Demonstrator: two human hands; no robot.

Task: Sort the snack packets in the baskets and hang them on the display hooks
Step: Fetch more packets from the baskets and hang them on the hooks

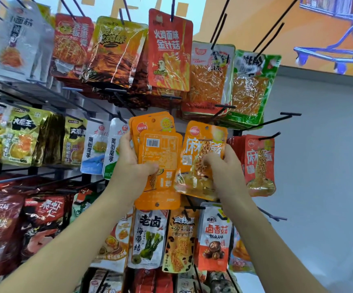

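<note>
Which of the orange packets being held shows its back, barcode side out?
The front packet of the stack in the left hand: its barcode faces the camera. The single packet in the right hand shows its printed front.

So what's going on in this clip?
A person stands at a rack of hanging snack packets. The left hand grips a stack of orange packets, the front one back side out with its hang hole at the bottom. The right hand pinches a single orange packet, front side out, beside the stack. Neither is on a hook yet. Red packets hang just to the right, below an empty hook.
</note>
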